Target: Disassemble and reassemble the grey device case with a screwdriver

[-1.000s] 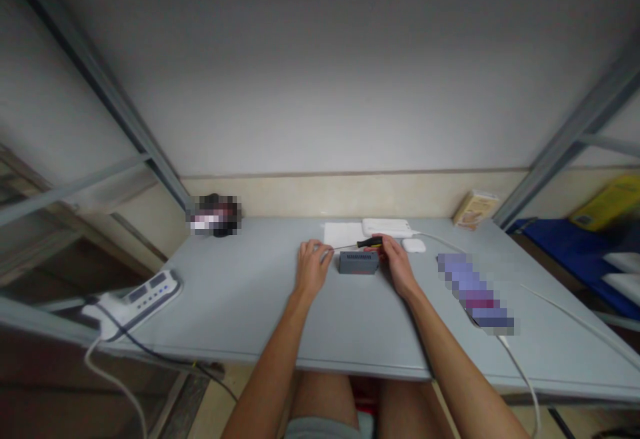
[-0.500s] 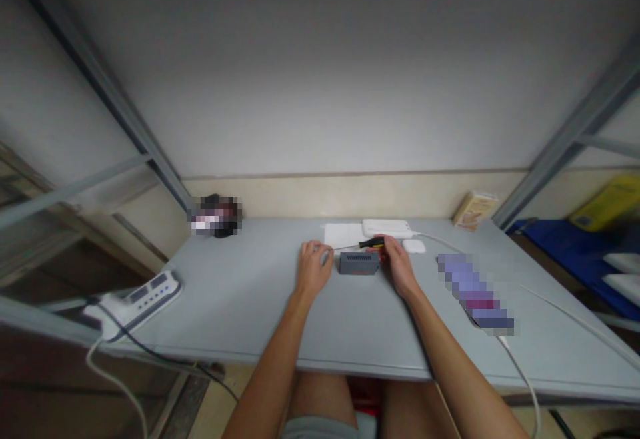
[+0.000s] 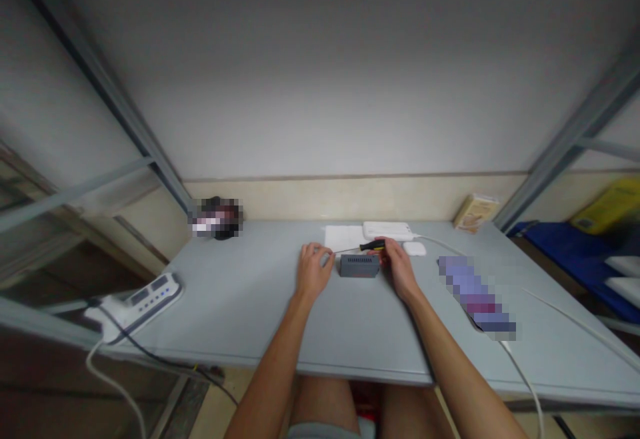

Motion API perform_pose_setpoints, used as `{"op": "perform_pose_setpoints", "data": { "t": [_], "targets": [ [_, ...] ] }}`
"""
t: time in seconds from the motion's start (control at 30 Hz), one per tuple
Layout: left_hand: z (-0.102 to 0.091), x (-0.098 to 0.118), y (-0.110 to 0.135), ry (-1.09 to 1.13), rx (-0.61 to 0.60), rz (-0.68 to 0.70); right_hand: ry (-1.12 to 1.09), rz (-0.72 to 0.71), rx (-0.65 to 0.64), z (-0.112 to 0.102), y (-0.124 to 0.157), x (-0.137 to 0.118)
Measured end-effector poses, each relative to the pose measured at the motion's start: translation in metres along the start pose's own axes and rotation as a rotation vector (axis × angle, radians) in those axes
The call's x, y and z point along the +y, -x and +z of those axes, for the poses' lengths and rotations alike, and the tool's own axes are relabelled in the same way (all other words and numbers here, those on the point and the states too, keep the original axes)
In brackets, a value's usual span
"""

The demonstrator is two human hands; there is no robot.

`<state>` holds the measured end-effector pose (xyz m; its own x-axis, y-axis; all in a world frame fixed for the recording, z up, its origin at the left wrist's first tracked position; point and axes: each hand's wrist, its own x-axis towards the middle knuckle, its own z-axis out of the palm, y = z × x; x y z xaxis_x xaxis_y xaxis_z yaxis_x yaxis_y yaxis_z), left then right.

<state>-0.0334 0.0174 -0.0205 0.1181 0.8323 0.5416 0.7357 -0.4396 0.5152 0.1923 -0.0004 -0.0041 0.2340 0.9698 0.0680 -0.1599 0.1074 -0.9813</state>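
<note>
A screwdriver [image 3: 373, 245] with a black and yellow handle and a thin metal shaft lies level above the table. My right hand [image 3: 399, 267] is closed around the handle's end. At the shaft's tip, my left hand [image 3: 313, 269] pinches with thumb and forefinger; any small part between those fingertips is too tiny to make out. Just below the shaft, between both hands, a dark grey box with a slotted vent [image 3: 359, 266] sits on the table. Something red shows beside my right fingers, mostly hidden.
Behind the hands are a white paper [image 3: 342, 235], a white power bank [image 3: 387, 231] with a cable, and a small white case [image 3: 415, 249]. A blurred-out phone [image 3: 475, 295] lies right, a small carton [image 3: 475, 213] back right. A power strip [image 3: 137, 305] rests at the left edge.
The view has shifted very slightly, so everything sits a little lower. Both hands keep their places at the screwdriver's two ends.
</note>
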Motion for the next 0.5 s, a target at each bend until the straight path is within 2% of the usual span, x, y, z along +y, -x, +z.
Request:
{"op": "perform_pose_setpoints", "data": {
  "t": [0.5],
  "targets": [
    [-0.0006,-0.0015,0.0008,0.007,-0.066,0.009,-0.005,-0.026,0.022,-0.0001,0.0001,0.0001]
  ]
}}
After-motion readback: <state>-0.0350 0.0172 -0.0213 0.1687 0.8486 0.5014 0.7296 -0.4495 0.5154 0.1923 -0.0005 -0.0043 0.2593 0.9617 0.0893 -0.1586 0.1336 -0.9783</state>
